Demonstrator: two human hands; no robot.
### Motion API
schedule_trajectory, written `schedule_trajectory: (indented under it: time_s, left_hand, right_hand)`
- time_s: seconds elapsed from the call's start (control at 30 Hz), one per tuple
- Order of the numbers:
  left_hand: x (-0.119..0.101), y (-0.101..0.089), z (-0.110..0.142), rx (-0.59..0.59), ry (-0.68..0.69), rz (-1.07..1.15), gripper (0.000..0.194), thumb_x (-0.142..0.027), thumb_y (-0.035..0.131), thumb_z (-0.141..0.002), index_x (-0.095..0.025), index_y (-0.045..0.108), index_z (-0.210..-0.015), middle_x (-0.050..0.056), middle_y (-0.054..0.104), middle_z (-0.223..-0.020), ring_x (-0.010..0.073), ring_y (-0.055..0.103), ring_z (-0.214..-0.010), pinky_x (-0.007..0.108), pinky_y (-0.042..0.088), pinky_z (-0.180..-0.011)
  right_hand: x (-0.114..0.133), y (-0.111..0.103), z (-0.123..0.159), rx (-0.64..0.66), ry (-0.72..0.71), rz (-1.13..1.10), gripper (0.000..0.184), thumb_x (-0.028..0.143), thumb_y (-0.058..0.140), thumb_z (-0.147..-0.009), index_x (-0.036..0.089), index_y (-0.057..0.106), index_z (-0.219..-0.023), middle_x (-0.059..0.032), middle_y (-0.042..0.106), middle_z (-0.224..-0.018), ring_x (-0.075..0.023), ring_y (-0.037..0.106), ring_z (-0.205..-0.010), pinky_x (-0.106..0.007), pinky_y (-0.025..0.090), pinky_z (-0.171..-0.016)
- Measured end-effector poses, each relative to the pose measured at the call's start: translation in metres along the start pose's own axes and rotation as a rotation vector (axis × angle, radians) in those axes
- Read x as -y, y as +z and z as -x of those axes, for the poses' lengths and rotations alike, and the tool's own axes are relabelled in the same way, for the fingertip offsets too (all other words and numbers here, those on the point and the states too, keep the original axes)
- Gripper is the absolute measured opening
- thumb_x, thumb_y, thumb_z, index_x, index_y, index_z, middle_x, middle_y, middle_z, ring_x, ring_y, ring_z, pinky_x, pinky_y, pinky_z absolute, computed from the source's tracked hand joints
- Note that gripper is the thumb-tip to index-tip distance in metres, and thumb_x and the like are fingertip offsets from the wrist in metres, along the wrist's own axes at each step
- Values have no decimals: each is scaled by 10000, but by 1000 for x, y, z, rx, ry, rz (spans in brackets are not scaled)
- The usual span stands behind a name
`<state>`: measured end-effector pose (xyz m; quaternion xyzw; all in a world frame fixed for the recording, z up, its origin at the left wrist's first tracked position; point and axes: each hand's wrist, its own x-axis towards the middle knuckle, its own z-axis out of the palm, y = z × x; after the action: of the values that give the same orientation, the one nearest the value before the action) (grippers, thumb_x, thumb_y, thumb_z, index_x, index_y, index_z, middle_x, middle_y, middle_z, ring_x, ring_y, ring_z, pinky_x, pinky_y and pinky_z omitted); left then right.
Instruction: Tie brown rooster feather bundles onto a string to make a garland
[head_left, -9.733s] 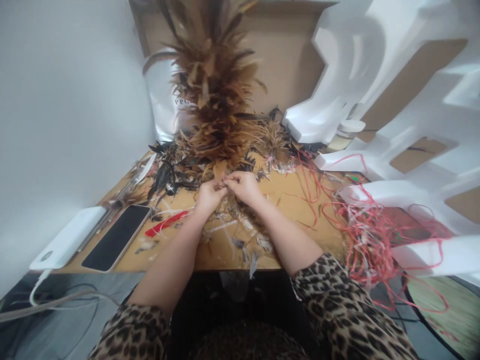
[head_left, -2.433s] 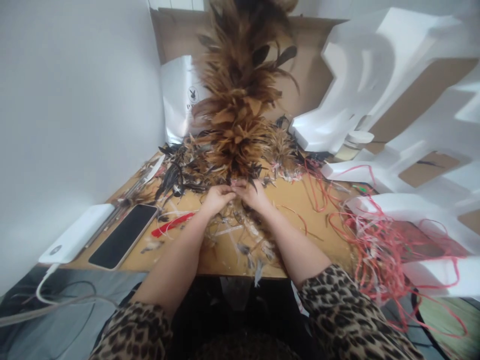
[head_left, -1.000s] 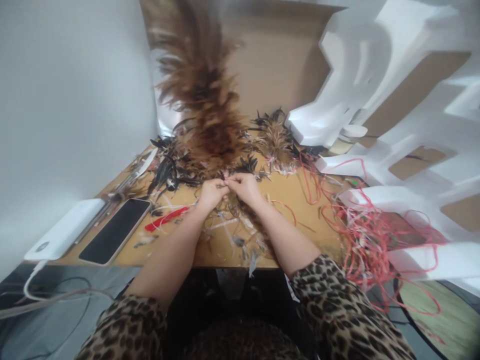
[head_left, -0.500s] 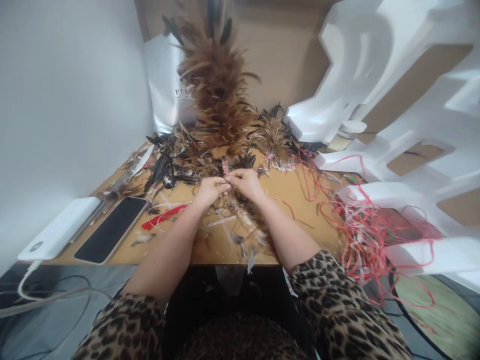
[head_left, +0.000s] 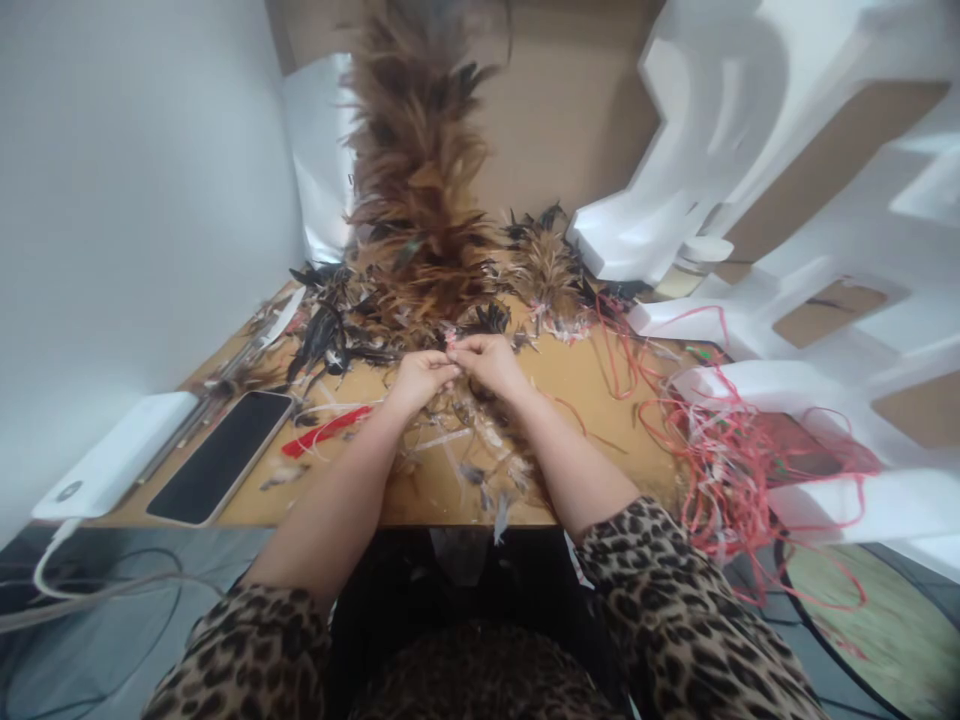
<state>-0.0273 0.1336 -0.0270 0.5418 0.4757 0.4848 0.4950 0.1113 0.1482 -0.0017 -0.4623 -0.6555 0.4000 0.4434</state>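
Note:
My left hand (head_left: 417,377) and my right hand (head_left: 489,362) meet fingertip to fingertip over the middle of the wooden table (head_left: 577,400). Both are closed in a pinch at the base of a tall brown feather duster (head_left: 420,190) that stands up from them toward the back. What exactly the fingers pinch is too small to make out; a bit of pink shows at the fingertips. Loose dark and brown feathers (head_left: 337,330) lie around the hands, with feather scraps and white strips (head_left: 480,460) just under my wrists.
A black phone (head_left: 219,457) and a white power bank (head_left: 109,468) lie at the left edge, a red strip (head_left: 326,432) beside them. Tangled red string (head_left: 735,450) covers the right side. White foam packing (head_left: 787,200) and cardboard stand behind; a white bag (head_left: 319,160) leans at the back.
The feather duster has swung and turned in my fingers, blurred a second ago and upright now. My hands stay together in the same spot.

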Motion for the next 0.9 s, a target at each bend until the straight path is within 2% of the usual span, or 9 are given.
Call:
schedule_trajectory:
  time_s: [0.23,0.4,0.47,0.63,0.7,0.77,0.9]
  left_hand:
    - [10,-2,-7,-130,131,-170,286,-310,794,-503,-142,572,-567,-20,560,-488,96,473,-455,214,345,-465]
    - [1,-2,-3,48,71,-53,187,-273,706,-597,-126,674,-709,-13,593,-523,93,472,-465,220,370,-494]
    - [-1,-1,0,71,56,-49,163,-267,680,-621,-127,687,-703,-17,573,-486,88,450,-440,216,353,-480]
    - [5,0,-2,-60,51,-123,184,-279,743,-557,-131,684,-650,-11,579,-479,99,466,-439,215,339,-461]
    - [10,-1,-5,-143,99,-185,178,-272,750,-542,-133,659,-606,-8,586,-493,101,475,-449,213,336,-460]
    - [13,-2,-7,-175,138,-223,174,-258,743,-543,-138,620,-567,-11,576,-488,98,474,-447,209,333,-457]
    - [9,-3,-7,-47,78,-79,208,-275,728,-570,-130,657,-702,-8,592,-509,101,501,-445,206,354,-456]
  right_hand:
    - [-1,4,0,0,-23,103,181,264,650,-698,96,719,-702,-4,637,-612,-99,521,-571,-210,386,-583]
    - [3,-3,1,25,-49,49,202,272,640,-720,96,732,-758,-21,671,-688,-117,562,-624,-216,410,-610]
    - [3,-5,1,41,-58,106,203,272,631,-737,99,735,-762,-19,664,-659,-114,552,-599,-216,405,-594]
    - [3,-1,1,-35,-88,408,154,250,646,-737,142,753,-756,-43,697,-701,-148,593,-659,-233,406,-613]
    - [4,0,2,-59,-113,455,142,245,646,-739,159,757,-766,-53,713,-748,-163,612,-707,-239,416,-637]
    - [5,0,1,-40,-118,445,139,239,642,-743,158,753,-763,-49,712,-749,-162,616,-713,-237,420,-644]
    - [6,-4,1,-16,-62,327,129,207,638,-733,113,726,-731,-33,692,-698,-132,595,-651,-218,408,-612]
